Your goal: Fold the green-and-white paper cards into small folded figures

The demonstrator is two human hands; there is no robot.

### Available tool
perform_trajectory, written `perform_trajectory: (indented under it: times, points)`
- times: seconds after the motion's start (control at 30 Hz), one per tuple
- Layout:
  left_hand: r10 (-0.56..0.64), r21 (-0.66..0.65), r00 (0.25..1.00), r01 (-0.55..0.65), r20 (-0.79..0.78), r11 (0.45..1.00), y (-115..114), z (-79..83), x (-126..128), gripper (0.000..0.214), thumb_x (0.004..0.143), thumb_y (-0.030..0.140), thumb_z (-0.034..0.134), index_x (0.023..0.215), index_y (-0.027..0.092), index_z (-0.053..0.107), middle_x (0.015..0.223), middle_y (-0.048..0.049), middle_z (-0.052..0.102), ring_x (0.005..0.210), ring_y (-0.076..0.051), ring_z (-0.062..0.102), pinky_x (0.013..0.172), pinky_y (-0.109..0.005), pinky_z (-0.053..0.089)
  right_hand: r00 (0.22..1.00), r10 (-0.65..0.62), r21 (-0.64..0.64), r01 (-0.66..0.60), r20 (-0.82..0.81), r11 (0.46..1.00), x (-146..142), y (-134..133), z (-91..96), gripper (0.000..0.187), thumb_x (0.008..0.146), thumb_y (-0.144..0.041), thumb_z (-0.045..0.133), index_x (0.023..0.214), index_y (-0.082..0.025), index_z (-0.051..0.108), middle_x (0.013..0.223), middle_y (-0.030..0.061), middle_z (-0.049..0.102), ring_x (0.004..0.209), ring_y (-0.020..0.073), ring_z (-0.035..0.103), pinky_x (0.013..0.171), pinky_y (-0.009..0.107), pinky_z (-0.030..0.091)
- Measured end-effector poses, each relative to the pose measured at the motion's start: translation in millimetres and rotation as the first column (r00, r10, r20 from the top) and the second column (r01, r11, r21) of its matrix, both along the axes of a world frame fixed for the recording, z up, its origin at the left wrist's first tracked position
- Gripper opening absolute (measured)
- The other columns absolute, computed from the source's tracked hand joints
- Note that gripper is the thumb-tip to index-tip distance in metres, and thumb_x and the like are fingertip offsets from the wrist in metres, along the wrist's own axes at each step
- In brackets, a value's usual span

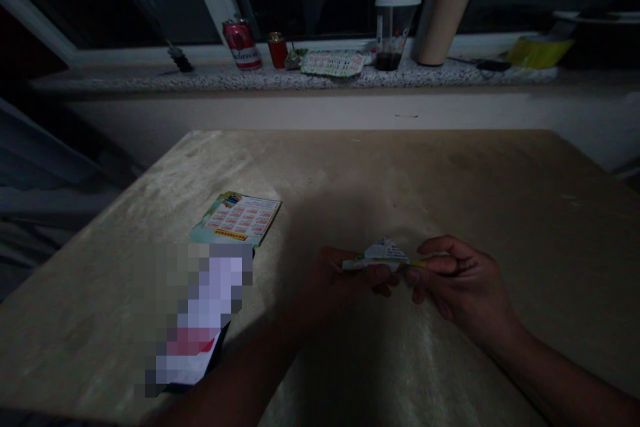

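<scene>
A small folded piece of printed paper (386, 251), with a pointed triangular top and a flat band below, is held just above the table. My left hand (345, 280) pinches its left part, with the thumb lying along the lower band. At the paper's right end, my right hand (463, 277) grips a yellowish tip between thumb and fingers. Left of my hands lies a stack of printed paper sheets (243, 217) with red and yellow print. Nearer to me is a phone (210, 310), its lit screen blurred out by pixels.
The table (475, 180) reaches back to a wall under a speckled sill (310, 82). On the sill stand a red can (242, 45), a small orange jar (277, 50), a crumpled printed packet (333, 63), a lidded cup with a straw (391, 30) and a cardboard tube (445, 13).
</scene>
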State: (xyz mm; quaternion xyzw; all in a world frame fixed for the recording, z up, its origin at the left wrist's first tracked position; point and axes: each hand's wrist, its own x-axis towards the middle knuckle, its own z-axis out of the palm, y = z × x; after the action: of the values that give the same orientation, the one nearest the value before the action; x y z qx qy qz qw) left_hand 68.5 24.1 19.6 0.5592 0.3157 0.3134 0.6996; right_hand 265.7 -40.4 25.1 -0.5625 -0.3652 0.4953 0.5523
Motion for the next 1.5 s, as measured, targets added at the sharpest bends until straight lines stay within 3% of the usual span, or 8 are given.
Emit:
perform_trajectory:
  times: [0.3,0.53,0.77,0.93,1.1,1.2,1.33,1.5]
  points:
    - [-0.055,0.055,0.995,0.059,-0.079,0.997,9.4,2.9,-9.4,0.021,0.09,0.038,0.071,0.092,0.021,0.084,0.083,-0.0083,0.082,0.075,-0.02,0.076,0.075,-0.031,0.058,1.0,-0.001,0.022,0.001,-0.025,1.0,4.1,0.4,-1.7,0.037,0.063,-0.035,0.095,0.082,-0.02,0.068,0.048,0.0022,0.071,0.023,0.0059,0.043,0.023,0.013,0.032]
    - [-0.025,0.078,0.992,0.034,-0.121,0.996,14.6,1.8,-12.1,0.021,0.088,0.037,0.072,0.087,0.02,0.084,0.078,-0.0087,0.081,0.069,-0.019,0.074,0.069,-0.03,0.057,0.999,0.004,0.049,-0.002,-0.043,0.999,6.4,3.6,-3.6,0.035,0.062,-0.033,0.095,0.081,-0.021,0.069,0.051,0.0021,0.073,0.029,0.011,0.056,0.023,0.012,0.035]
    - [0.04,0.208,0.978,0.004,-0.206,0.978,9.8,4.0,-11.6,0.019,0.087,0.037,0.073,0.088,0.021,0.083,0.083,-0.007,0.08,0.076,-0.021,0.073,0.072,-0.031,0.055,0.996,-0.042,0.082,0.035,0.081,0.996,4.7,2.5,-2.7,0.03,0.063,-0.032,0.093,0.08,-0.021,0.071,0.048,-0.0001,0.071,0.025,0.0074,0.047,0.023,0.013,0.034]
    - [0.24,0.586,0.923,-0.02,-0.3,0.81,4.8,14.3,-7.0,0.025,0.075,0.028,0.082,0.1,0.023,0.079,0.096,-0.0075,0.078,0.088,-0.025,0.071,0.08,-0.035,0.053,0.898,-0.15,0.291,0.025,0.414,0.956,-1.3,-2.6,-3.2,0.019,0.067,-0.027,0.091,0.078,-0.025,0.076,0.054,-0.0024,0.074,0.037,0.0115,0.062,0.036,0.017,0.05]
    - [0.101,0.779,0.975,0.093,-0.197,0.62,6.4,14.5,-2.8,0.009,0.087,0.017,0.07,0.089,0.022,0.077,0.084,-0.0061,0.077,0.081,-0.021,0.07,0.081,-0.034,0.052,0.79,-0.159,0.454,-0.164,0.592,0.875,-1.1,-4.2,-4.0,0.017,0.073,-0.024,0.089,0.086,-0.026,0.078,0.069,-0.0011,0.08,0.053,0.0147,0.074,0.052,0.019,0.06]
    - [0.126,0.853,0.988,0.011,-0.09,0.521,8.5,12.4,-4.3,0.007,0.087,0.016,0.07,0.086,0.021,0.074,0.08,-0.0035,0.076,0.076,-0.019,0.068,0.079,-0.034,0.05,0.763,-0.111,0.445,-0.245,0.636,0.861,2.1,-3.6,-5.1,0.025,0.075,-0.026,0.088,0.098,-0.023,0.079,0.068,-0.0001,0.077,0.052,0.0142,0.071,0.052,0.021,0.059]
    - [0.144,0.897,0.989,-0.077,0.015,0.436,11.9,12.9,-8.0,0.003,0.089,0.019,0.07,0.088,0.021,0.073,0.083,-0.0026,0.074,0.08,-0.018,0.065,0.082,-0.036,0.048,0.823,-0.01,0.432,-0.287,0.568,0.855,5.8,-1.0,-4.8,0.011,0.082,-0.02,0.081,0.093,-0.021,0.079,0.056,-0.0033,0.068,0.038,0.0089,0.06,0.04,0.017,0.051]
    - [0.138,0.919,0.99,-0.048,-0.007,0.392,13.6,14.0,-10.0,0.005,0.093,0.024,0.068,0.092,0.024,0.073,0.098,-0.0036,0.074,0.095,-0.019,0.063,0.091,-0.038,0.045,0.895,0.117,0.475,-0.336,0.431,0.813,7.8,2.1,-2.5,0.007,0.085,-0.016,0.078,0.089,-0.022,0.08,0.065,0.0005,0.076,0.04,0.0103,0.065,0.04,0.016,0.053]
